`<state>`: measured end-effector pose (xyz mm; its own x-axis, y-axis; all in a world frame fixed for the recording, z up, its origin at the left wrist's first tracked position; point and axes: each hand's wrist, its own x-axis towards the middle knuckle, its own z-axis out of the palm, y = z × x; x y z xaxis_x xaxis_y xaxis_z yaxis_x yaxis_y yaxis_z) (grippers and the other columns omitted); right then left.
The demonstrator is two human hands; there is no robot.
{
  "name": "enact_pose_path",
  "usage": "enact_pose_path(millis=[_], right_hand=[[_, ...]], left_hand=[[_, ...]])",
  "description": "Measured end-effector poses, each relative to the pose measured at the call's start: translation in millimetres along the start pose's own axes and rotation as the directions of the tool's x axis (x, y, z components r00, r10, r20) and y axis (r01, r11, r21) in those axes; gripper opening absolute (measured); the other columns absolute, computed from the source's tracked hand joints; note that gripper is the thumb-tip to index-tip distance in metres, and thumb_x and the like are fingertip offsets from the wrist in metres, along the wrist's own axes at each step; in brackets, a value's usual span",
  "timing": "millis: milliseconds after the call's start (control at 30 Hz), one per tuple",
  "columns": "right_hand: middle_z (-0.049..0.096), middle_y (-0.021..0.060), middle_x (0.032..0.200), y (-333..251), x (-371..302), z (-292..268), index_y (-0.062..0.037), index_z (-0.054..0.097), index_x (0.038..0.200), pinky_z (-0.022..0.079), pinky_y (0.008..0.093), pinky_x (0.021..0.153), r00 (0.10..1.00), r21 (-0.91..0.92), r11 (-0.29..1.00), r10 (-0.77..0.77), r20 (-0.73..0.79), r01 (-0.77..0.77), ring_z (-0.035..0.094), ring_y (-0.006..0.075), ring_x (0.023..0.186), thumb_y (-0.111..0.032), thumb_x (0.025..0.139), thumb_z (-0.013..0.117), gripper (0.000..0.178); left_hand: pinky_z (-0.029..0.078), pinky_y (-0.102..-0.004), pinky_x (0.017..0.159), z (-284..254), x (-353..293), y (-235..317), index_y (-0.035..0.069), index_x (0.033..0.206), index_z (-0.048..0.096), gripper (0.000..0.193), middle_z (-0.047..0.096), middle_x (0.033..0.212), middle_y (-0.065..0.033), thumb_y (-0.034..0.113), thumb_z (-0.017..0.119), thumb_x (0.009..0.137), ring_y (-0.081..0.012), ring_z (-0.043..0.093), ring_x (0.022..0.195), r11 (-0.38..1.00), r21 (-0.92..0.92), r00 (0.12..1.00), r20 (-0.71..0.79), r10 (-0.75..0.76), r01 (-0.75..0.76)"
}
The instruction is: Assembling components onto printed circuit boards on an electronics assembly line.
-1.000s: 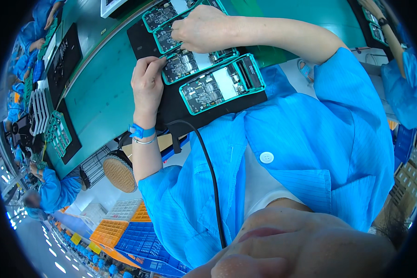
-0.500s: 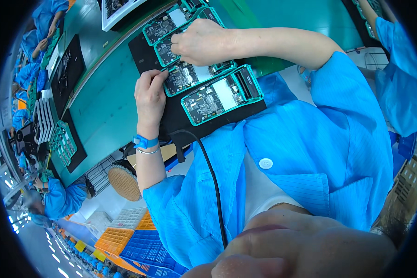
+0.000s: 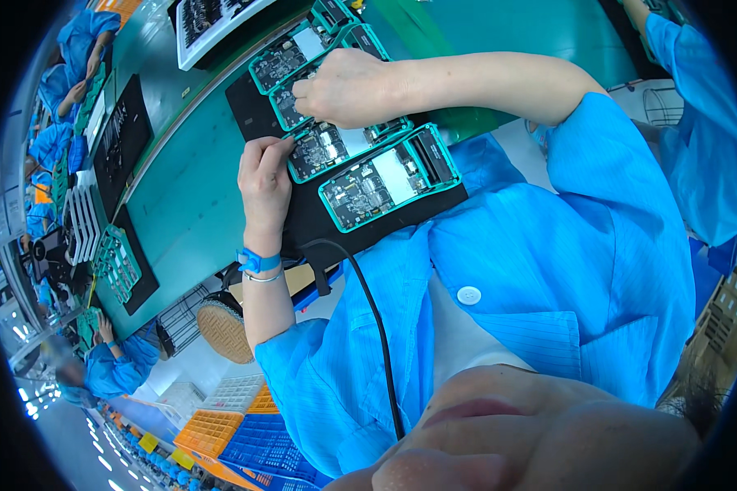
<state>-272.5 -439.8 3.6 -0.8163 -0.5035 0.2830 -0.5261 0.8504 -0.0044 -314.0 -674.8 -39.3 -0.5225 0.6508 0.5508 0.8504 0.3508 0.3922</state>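
Observation:
Several teal device housings with bare circuit boards lie in a slanting row on a black mat. My left hand (image 3: 264,184) has curled fingers, with thumb and forefinger pinched at the left corner of the second-nearest housing (image 3: 329,153). Above the housing beyond it, my right hand (image 3: 345,88) is closed, fingertips turned down toward the board (image 3: 287,106). The hand hides those fingertips and whatever they hold. Nearest my body, another open housing (image 3: 373,186) shows a white rectangle on its board and a black part at its right end. The farthest housing (image 3: 278,65) is partly visible past my right hand.
The green tabletop (image 3: 192,192) extends left and far right. A white tray (image 3: 190,49) of dark parts stands at the back. Another black mat holds a teal frame (image 3: 119,262) at left. A black cable (image 3: 373,307) hangs before my jacket. Co-workers sit around.
The view has shifted slightly, so the housings appear a little lower. My right hand has moved slightly left and nearer over the boards. My left hand keeps its place at the housing's corner.

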Motion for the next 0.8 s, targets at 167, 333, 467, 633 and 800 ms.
enact_pose_path(millis=[167,333,467,633,800], right_hand=[[0.062,0.0079,0.084,0.2,1.3,-3.6,-0.0047,0.067,0.085,0.056,0.0388,0.057,0.998,-0.055,0.996,-0.065,0.020,0.066,0.070,0.0252,0.073,-0.011,0.077,0.071,0.011],[0.061,0.0081,0.083,0.0,-1.2,-3.0,-0.0044,0.065,0.083,0.055,0.0380,0.056,0.996,-0.022,0.997,-0.074,-0.050,0.073,0.070,0.0248,0.072,-0.009,0.074,0.070,0.011],[0.061,0.0080,0.083,-3.2,1.9,-6.0,-0.0048,0.065,0.084,0.055,0.0383,0.057,0.994,-0.072,0.991,-0.108,0.015,0.109,0.070,0.0248,0.072,-0.011,0.075,0.069,0.012],[0.064,0.0079,0.087,1.1,2.8,0.5,-0.0058,0.068,0.088,0.057,0.0385,0.060,0.999,-0.052,0.998,-0.028,0.026,0.029,0.071,0.0254,0.074,-0.015,0.079,0.070,0.013],[0.068,0.0082,0.091,-0.3,6.4,-3.1,-0.0068,0.072,0.093,0.058,0.0392,0.064,0.982,-0.019,0.994,0.111,0.152,-0.109,0.072,0.0258,0.077,-0.020,0.083,0.071,0.017]], left_hand=[[0.051,-0.0358,0.066,-1.2,0.1,-0.3,0.003,0.092,0.071,0.019,0.063,0.091,-0.0084,-0.010,0.071,0.078,-0.0253,0.063,0.080,1.000,0.018,1.000,0.015,0.010,-0.010],[0.051,-0.0356,0.065,-1.2,1.8,1.9,0.001,0.090,0.070,0.016,0.063,0.090,-0.0087,-0.010,0.072,0.079,-0.0252,0.064,0.078,1.000,-0.014,1.000,0.000,-0.001,0.001],[0.051,-0.0357,0.064,-1.4,1.7,3.3,0.001,0.089,0.069,0.014,0.063,0.090,-0.0091,-0.009,0.072,0.080,-0.0254,0.064,0.078,0.999,-0.022,1.000,-0.005,-0.025,0.025],[0.052,-0.0355,0.064,-2.0,2.5,2.9,0.000,0.089,0.068,0.013,0.062,0.090,-0.0094,-0.009,0.072,0.081,-0.0248,0.065,0.078,1.000,-0.003,1.000,-0.006,-0.010,0.010],[0.052,-0.0351,0.065,-3.8,2.7,4.8,0.000,0.091,0.069,0.014,0.062,0.090,-0.0094,-0.010,0.071,0.081,-0.0248,0.065,0.079,1.000,-0.002,1.000,-0.002,-0.007,0.007]])
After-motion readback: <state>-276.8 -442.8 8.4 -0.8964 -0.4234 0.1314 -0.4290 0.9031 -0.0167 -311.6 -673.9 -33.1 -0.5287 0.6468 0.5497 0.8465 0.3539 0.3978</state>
